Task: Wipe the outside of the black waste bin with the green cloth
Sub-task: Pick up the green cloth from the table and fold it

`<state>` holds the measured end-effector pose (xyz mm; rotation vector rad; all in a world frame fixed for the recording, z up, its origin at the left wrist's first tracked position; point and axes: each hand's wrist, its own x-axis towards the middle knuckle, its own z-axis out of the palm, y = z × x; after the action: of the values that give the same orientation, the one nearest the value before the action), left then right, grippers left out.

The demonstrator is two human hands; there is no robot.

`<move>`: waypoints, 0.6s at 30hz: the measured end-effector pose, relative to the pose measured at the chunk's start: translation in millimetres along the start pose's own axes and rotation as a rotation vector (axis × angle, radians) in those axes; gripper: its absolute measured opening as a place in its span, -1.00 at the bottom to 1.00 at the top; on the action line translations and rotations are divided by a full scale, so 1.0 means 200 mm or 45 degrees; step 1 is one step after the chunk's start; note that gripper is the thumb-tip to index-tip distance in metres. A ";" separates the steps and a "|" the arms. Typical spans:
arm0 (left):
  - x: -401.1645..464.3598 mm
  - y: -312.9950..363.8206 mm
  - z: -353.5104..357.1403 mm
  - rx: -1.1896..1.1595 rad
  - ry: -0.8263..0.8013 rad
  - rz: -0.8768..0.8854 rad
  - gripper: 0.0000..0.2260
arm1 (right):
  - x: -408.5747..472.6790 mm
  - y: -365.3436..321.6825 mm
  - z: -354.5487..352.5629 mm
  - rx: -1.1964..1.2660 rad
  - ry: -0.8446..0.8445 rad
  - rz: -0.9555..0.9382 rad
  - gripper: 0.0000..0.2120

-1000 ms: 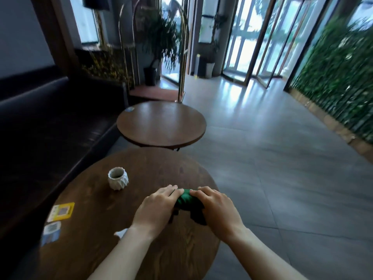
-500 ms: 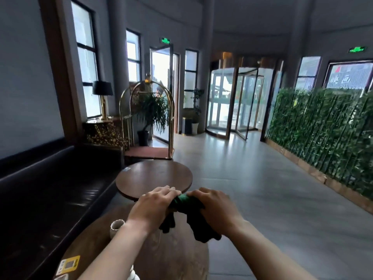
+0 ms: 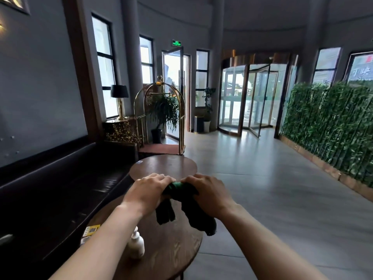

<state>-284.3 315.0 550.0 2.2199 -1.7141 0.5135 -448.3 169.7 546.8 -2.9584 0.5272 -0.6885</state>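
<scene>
Both my hands hold the green cloth [image 3: 180,187] in the air above a round wooden table [image 3: 174,250]. My left hand [image 3: 149,191] grips its left end and my right hand [image 3: 209,194] grips its right end, knuckles up. Two dark tails of the cloth hang down below the hands. A dark bin-like box [image 3: 198,124] stands far off beside the open door; I cannot tell whether it is the black waste bin.
A white pump bottle [image 3: 137,245] and a yellow card [image 3: 91,230] sit on the near table. A second round table [image 3: 163,165] is just beyond, a black sofa [image 3: 60,188] on the left, a brass luggage cart [image 3: 161,118] behind. Grey floor [image 3: 272,188] stretches right towards a green hedge wall [image 3: 333,122].
Both hands lifted the cloth off the table top. The view tilted up from the table to the lobby, and the cloth's ends now hang free.
</scene>
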 end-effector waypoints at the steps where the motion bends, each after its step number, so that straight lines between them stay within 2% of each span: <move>1: -0.02 0.02 -0.02 0.002 -0.008 -0.001 -0.61 | -0.03 -0.01 0.00 -0.003 0.006 -0.001 -0.63; 9: -0.13 0.06 -0.03 0.011 -0.009 0.044 -0.61 | -0.14 -0.08 0.00 -0.010 0.005 0.023 -0.62; 18: -0.29 -0.12 0.06 -0.091 -0.040 0.013 -0.57 | -0.14 -0.26 0.15 -0.030 -0.013 0.062 -0.64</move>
<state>-274.0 365.6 513.6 2.1820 -1.7320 0.4150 -443.2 227.8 515.2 -2.9583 0.6088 -0.6669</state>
